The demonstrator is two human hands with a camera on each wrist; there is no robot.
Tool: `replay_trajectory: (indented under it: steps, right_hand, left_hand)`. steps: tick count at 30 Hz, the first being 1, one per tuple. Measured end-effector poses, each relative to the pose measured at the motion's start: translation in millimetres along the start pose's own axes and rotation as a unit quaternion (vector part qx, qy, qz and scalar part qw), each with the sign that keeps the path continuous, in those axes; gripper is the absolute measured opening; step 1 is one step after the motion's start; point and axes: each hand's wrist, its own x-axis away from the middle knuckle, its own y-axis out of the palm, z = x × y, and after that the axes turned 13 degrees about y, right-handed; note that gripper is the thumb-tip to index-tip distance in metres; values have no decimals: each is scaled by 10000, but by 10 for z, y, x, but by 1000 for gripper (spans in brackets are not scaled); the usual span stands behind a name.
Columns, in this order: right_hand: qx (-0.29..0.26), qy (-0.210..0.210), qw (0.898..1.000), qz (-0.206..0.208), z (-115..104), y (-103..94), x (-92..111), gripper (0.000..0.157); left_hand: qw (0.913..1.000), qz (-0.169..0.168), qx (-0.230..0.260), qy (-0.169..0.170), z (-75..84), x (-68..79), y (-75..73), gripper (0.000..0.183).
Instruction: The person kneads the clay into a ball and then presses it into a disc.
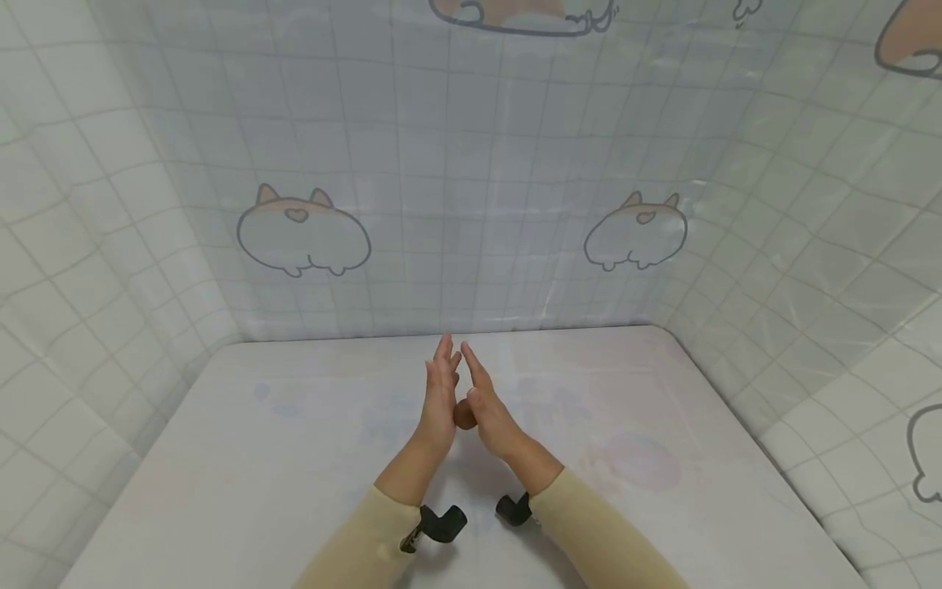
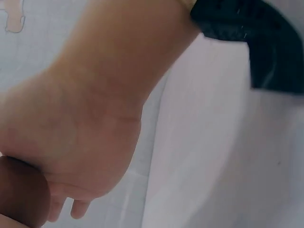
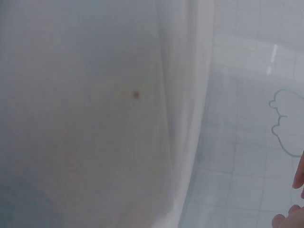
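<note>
Between the two facing palms sits a small brown ball point(image 1: 464, 415), above the middle of the table. My left hand point(image 1: 439, 401) holds its fingers straight, pointing up and forward, with the palm against the ball's left side. On the other side my right hand point(image 1: 496, 417) leans in with extended fingers and touches the ball with its palm. In the left wrist view, the smooth ball point(image 2: 23, 194) lies by the left palm point(image 2: 71, 137), partly cut off by the frame. Only a few fingertips point(image 3: 280, 220) show at the right wrist view's edge; whose hand cannot be told.
A pale table point(image 1: 294, 458) with faint coloured blotches lies beneath the hands. White grid-patterned sheeting point(image 1: 471, 164) with cartoon dog drawings rises behind and at both sides. Black wrist mounts point(image 1: 445, 524) stick out from the beige sleeves point(image 1: 368, 536).
</note>
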Motion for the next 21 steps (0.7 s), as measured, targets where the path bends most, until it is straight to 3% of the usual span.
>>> replay_trajectory:
  steps: [8, 14, 21]
  right_hand:
    - [-238, -286, 9985, -396, -95, 50, 44, 95]
    - [-316, -623, 9963, -496, -126, 77, 76, 91]
    - [-377, -1005, 9938, -291, -190, 37, 105, 89]
  left_hand:
    - [9982, 239, -543, -77, 16, -140, -73, 83]
    - [9957, 402, -755, -343, -34, -197, -99, 86]
    - [9915, 153, -941, -882, -188, -156, -109, 79]
